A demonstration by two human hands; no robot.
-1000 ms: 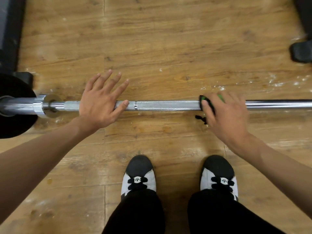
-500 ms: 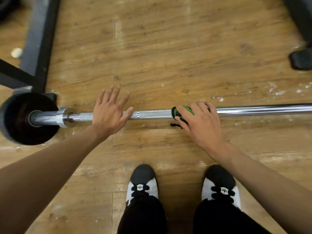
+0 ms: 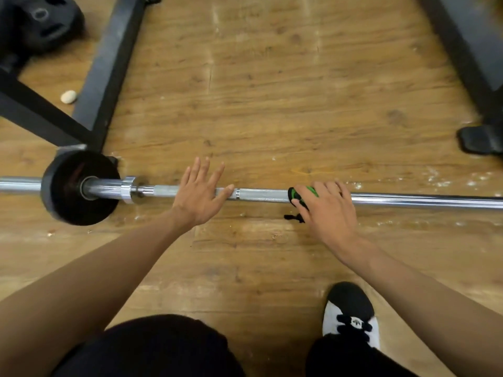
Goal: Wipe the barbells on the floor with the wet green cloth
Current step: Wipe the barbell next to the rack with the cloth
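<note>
- Legs in black trousers (image 3: 152,346) fill the near edge. A black-and-white laced shoe (image 3: 351,319) stands on the worn wooden plank floor (image 3: 272,104), nearer than the right fingers.
- The right hand (image 3: 328,210) lies over the long silver steel barbell (image 3: 261,194). Its fingers (image 3: 337,190) are close together and curled over the shaft, gripping a green cloth with black trim (image 3: 300,195). The cloth is pressed to the bar under the thumb side, and a black tag of it hangs just nearer than the thumb.
- The left hand (image 3: 200,198) rests palm-down on the same bar, well apart from the right. Its fingers (image 3: 197,175) are straight and spread, pointing away past the shaft, and the thumb lies along the bar toward the cloth.
- A bare knurled stretch of shaft shows between thumb and cloth.
- Out past the little-finger side of the left hand, a round black weight plate (image 3: 79,187) sits on the bar's sleeve, standing on the floor.
- Beyond the left fingertips runs a black metal rack frame (image 3: 109,69), with a small pale oval lump (image 3: 68,97) beside it.
- Farthest off, stacked black plates (image 3: 40,23) lie in the far left corner.
</note>
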